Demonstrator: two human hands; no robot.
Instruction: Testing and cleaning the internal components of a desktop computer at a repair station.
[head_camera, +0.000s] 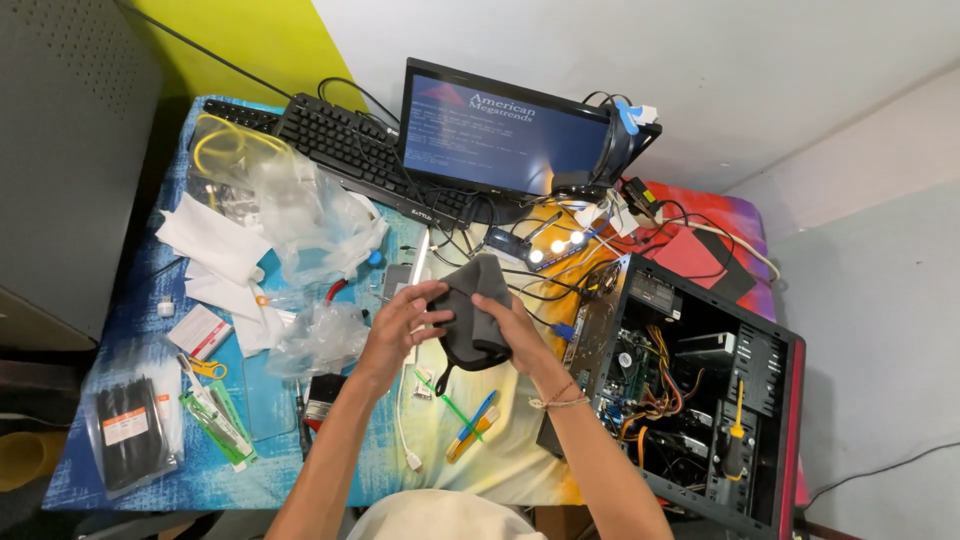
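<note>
Both of my hands hold a dark grey cloth pouch (470, 310) above the middle of the table. My left hand (400, 322) grips its left side with the fingers curled onto the fabric. On the right side, my right hand (520, 330) clasps it, a thread bracelet on that wrist. Part of the pouch hangs down between the hands. Directly below lie a green cable tie (455, 405), a blue pen-like tool (478, 412) and a white cable (405, 440).
An open computer case (700, 380) with exposed wiring lies at the right. A monitor (500, 135) and black keyboard (340, 145) stand at the back. Clear plastic bags (310, 220), white papers (215, 250) and a bag of black cable ties (130, 425) fill the left side.
</note>
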